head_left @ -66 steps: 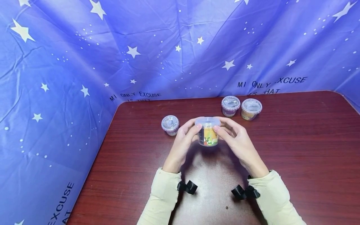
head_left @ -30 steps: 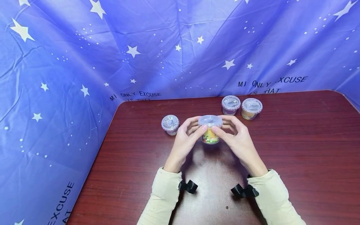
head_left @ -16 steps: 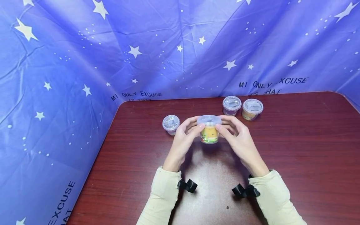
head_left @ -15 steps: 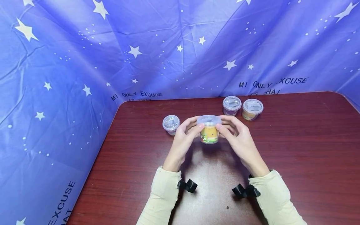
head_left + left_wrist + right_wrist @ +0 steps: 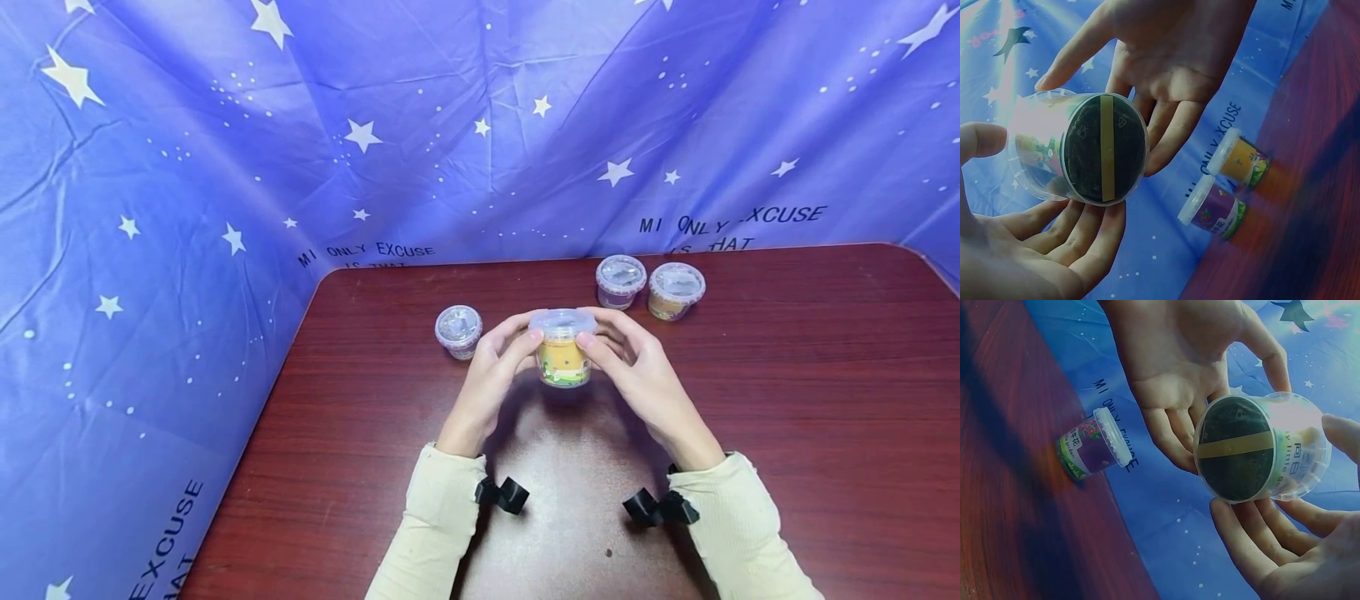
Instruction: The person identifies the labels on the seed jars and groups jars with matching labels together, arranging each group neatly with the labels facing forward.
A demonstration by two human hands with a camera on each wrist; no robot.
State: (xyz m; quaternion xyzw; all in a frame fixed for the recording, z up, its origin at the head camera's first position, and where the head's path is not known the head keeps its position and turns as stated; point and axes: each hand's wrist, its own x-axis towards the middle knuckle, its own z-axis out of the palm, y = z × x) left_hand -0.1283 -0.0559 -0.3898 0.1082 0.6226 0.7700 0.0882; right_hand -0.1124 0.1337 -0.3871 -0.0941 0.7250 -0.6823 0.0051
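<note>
We see left hand (image 5: 491, 375) and right hand (image 5: 637, 375) pinching the orange cup (image 5: 562, 354) between thumbs and curled fingers | purple cup (image 5: 458, 330) just beyond left fingers.

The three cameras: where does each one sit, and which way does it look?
Head: looks forward and down at both hands, cream sleeves and the held cup.
Left wrist: sits below the left hand, facing up at the cup's underside.
Right wrist: sits below the right hand, facing up likewise.
Shared: all views show the cup in both hands' grip.
</note>
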